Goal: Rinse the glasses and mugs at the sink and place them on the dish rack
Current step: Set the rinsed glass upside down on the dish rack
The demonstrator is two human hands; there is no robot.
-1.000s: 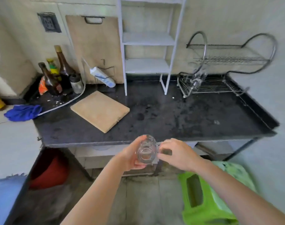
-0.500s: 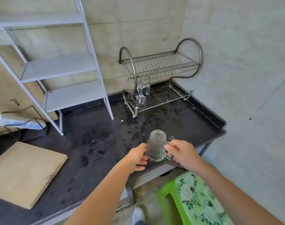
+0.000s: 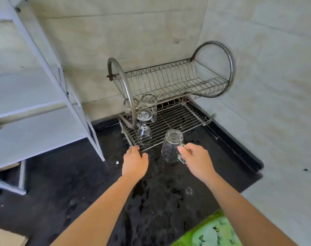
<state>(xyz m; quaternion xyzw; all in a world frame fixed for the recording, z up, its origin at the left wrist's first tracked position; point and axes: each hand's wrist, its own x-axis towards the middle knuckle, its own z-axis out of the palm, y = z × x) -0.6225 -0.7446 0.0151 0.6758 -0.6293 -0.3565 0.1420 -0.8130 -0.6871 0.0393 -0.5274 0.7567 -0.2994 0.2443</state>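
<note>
A clear glass mug (image 3: 171, 145) hangs upside down just in front of the wire dish rack (image 3: 176, 116), and my right hand (image 3: 195, 160) grips it by the handle. My left hand (image 3: 135, 162) is off the mug, fingers apart, its fingertips at the rack's front left corner. On the rack's lower tier an upturned wine glass (image 3: 144, 129) stands near the front, with two upturned tumblers (image 3: 150, 108) behind it, partly hidden by the rack's metal hoop.
The rack sits in the corner on a wet black countertop (image 3: 151, 201), walls close behind and to the right. A white shelf unit (image 3: 44, 107) stands to the left. A green stool (image 3: 213, 233) shows at the bottom right, a wooden board's corner at the bottom left.
The view has swung right and closer to the rack. The mug has moved forward to the rack's front edge; my left hand has let go of it, leaving it in my right hand only.
</note>
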